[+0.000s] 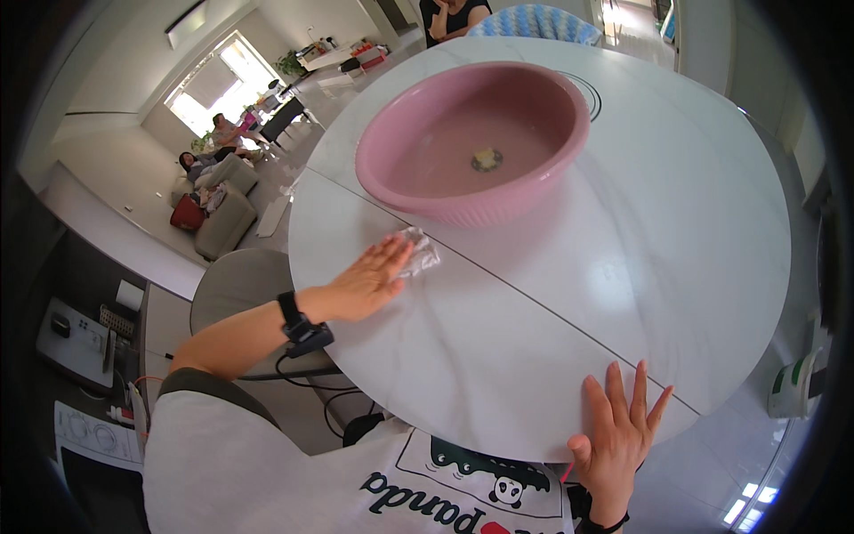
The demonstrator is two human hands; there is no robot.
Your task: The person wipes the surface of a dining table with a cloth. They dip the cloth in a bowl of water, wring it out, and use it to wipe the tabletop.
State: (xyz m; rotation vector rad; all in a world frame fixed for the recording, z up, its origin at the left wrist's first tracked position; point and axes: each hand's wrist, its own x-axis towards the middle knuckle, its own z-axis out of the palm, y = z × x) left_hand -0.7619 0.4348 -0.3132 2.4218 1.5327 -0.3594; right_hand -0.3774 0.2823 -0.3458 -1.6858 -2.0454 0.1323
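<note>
My left hand (pixel 370 284), a black device strapped at its wrist, lies palm down on a crumpled white tissue (pixel 420 252), pressing it to the round white marble-patterned table (pixel 507 347). The tissue shows beyond the fingertips, just on the near side of the table's seam. A large pink plastic basin (pixel 467 208) stands past it, apart from the hand. A small round yellow-and-grey patch (pixel 487 159) shows on the basin's floor; I cannot tell what it is. My right hand (pixel 617 427) rests on the table's near right edge, fingers spread, holding nothing.
A grey padded seat (pixel 243 287) is at the table's left, with a black cable (pixel 313 385) below my left wrist. A blue-and-white covered chair (pixel 537 23) and a person (pixel 454 20) are across the table. A white bucket (pixel 790 387) stands on the floor at right.
</note>
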